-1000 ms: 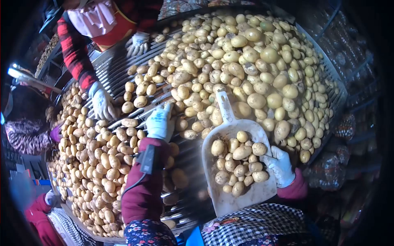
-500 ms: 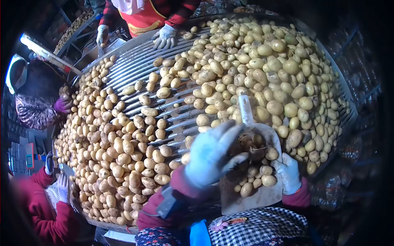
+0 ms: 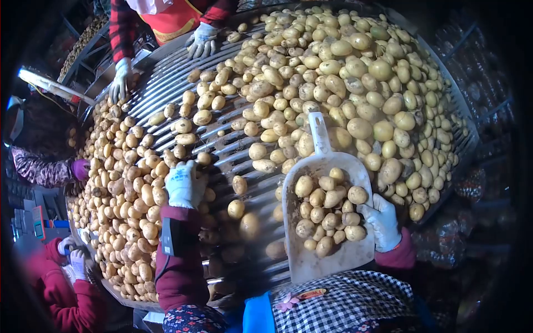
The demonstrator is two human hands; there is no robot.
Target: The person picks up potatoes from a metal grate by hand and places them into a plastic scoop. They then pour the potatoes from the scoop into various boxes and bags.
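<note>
A white plastic scoop (image 3: 327,272) rests in front of me, handle pointing away, with several potatoes (image 3: 330,219) heaped in its pan. My right hand (image 3: 383,225), in a white glove, grips the scoop's right rim. On the left, my left hand (image 3: 184,186), gloved too, reaches down at the edge of a pile of potatoes (image 3: 130,200). Its back faces up and the fingers curl downward; whatever they hold is hidden beneath.
A slatted metal sorting table (image 3: 166,83) bears this pile and a larger potato pile (image 3: 355,77) at right. Opposite, a person's gloved hands (image 3: 201,41) reach over the table. Purple-gloved (image 3: 81,169) and white-gloved (image 3: 78,263) co-workers' hands are at left.
My left hand has moved from above the scoop leftward to the left pile, uncovering the potatoes in the pan. A co-worker's hand opposite has reached down to the pile. The whole view has shifted slightly.
</note>
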